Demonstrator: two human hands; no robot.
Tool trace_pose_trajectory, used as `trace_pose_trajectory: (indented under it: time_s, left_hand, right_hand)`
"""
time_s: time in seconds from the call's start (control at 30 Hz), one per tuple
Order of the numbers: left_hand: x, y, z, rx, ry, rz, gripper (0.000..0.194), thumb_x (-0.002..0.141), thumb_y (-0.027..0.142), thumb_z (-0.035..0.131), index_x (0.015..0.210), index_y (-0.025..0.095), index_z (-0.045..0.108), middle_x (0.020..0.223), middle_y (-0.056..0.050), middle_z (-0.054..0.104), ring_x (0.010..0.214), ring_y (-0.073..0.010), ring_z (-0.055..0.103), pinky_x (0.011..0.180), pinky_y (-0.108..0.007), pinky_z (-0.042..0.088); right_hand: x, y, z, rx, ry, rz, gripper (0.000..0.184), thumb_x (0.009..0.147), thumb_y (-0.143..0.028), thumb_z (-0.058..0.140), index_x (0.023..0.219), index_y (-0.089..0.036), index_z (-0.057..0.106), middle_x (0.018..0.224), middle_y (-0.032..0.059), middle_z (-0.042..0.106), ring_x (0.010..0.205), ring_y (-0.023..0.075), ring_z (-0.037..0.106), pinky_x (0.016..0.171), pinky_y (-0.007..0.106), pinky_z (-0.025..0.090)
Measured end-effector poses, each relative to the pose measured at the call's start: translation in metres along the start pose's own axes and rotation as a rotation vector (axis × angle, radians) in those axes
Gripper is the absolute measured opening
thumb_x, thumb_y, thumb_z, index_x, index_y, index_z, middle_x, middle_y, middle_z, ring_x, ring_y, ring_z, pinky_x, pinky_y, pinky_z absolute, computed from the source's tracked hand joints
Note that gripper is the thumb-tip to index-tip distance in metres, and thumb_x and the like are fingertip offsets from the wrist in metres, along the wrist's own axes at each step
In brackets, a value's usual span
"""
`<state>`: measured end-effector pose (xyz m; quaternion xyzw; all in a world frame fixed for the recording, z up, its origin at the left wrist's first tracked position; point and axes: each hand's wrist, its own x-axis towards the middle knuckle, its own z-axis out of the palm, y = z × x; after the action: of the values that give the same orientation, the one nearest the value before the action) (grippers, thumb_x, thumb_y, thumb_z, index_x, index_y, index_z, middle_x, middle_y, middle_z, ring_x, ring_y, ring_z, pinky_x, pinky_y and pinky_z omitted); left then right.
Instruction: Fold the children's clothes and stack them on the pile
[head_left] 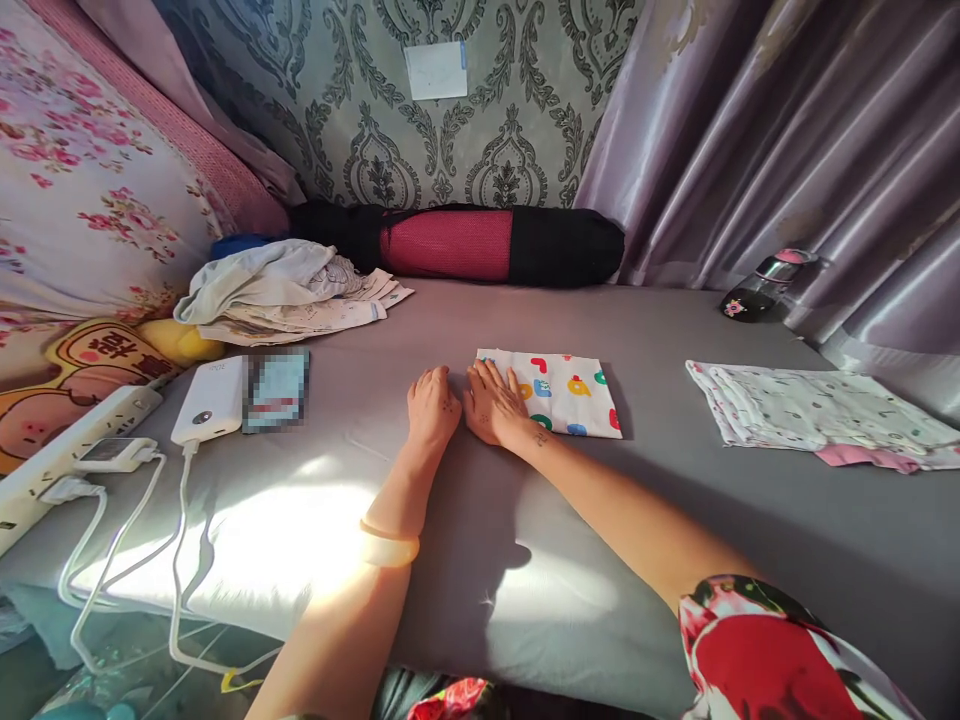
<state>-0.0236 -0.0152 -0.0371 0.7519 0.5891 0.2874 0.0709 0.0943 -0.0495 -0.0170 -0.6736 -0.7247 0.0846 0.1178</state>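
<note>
A white cloth [574, 390] printed with bright letter-like shapes lies folded into a flat rectangle on the grey bed sheet [622, 530]. My right hand [495, 402] rests flat on its left end, fingers stretched out and slightly spread. Just left of the cloth, my left hand [433, 408] sits on the sheet with its fingers curled in; nothing shows in them. The two hands are close together, and a pale bangle [388, 547] circles my left forearm.
Folded printed cloths [817, 410] lie to the right, below a dark bottle [765, 285]. A rumpled clothes pile [277, 290] and a black-and-red roll [446, 243] are at the back. On the left are a power bank [210, 398], a power strip [82, 450] and white cables [178, 550].
</note>
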Motion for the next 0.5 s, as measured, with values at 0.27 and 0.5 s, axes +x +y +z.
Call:
trace_pose_trajectory:
  time_s: [0.27, 0.5]
  left_hand:
    - [-0.005, 0.018, -0.001, -0.056, -0.146, 0.244, 0.038, 0.095, 0.017, 0.037, 0.13, 0.017, 0.051, 0.131, -0.015, 0.062, 0.131, -0.0242, 0.052, 0.11, -0.045, 0.041]
    - [-0.016, 0.036, 0.001, 0.004, -0.399, 0.353, 0.043, 0.101, 0.031, 0.034, 0.141, 0.02, 0.045, 0.155, -0.013, 0.04, 0.147, -0.0258, 0.031, 0.118, -0.054, 0.024]
  right_hand:
    - [-0.012, 0.042, -0.03, -0.06, 0.089, 0.072, 0.057, 0.102, -0.032, 0.02, 0.152, -0.009, 0.033, 0.162, 0.0126, 0.025, 0.151, 0.0253, 0.016, 0.121, 0.052, 0.007]
    - [-0.02, 0.073, -0.022, -0.123, 0.007, 0.128, 0.056, 0.102, -0.032, 0.02, 0.153, -0.013, 0.034, 0.162, 0.0098, 0.025, 0.15, 0.0239, 0.019, 0.121, 0.051, 0.011]
